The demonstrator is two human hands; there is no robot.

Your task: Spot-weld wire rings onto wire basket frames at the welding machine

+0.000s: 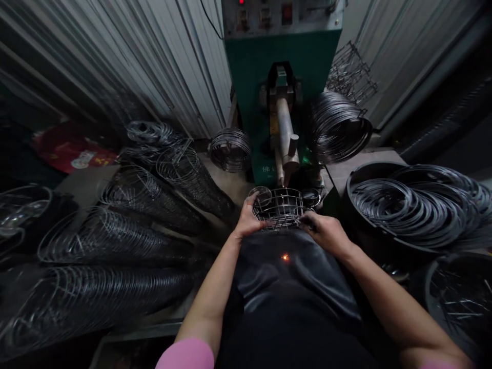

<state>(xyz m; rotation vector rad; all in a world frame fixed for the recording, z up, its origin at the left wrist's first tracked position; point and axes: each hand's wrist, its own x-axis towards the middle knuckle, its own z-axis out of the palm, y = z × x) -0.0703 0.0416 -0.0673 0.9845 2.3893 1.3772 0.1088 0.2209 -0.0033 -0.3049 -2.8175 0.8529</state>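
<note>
A small round wire basket point(287, 211) is held between my two hands under the electrode arm point(285, 123) of a green spot-welding machine point(246, 66). The electrode tip is at the basket's far rim. My left hand point(248, 218) grips the left side, its fingers closed round the wires. On the right side, my right hand point(325, 230) has its fingers closed on the lower wires; its fingertips are dark and partly hidden. A glowing orange spark point(285, 257) shows over the black apron point(269, 292) on my lap.
Long nested stacks of wire rings point(115, 284) lie at the left. Wire coils point(338, 128) hang on the machine's right, with a smaller ring bundle point(230, 148) on its left. A black tub point(353, 189) of rings stands at the right, near a bin point(430, 287) of wire pieces.
</note>
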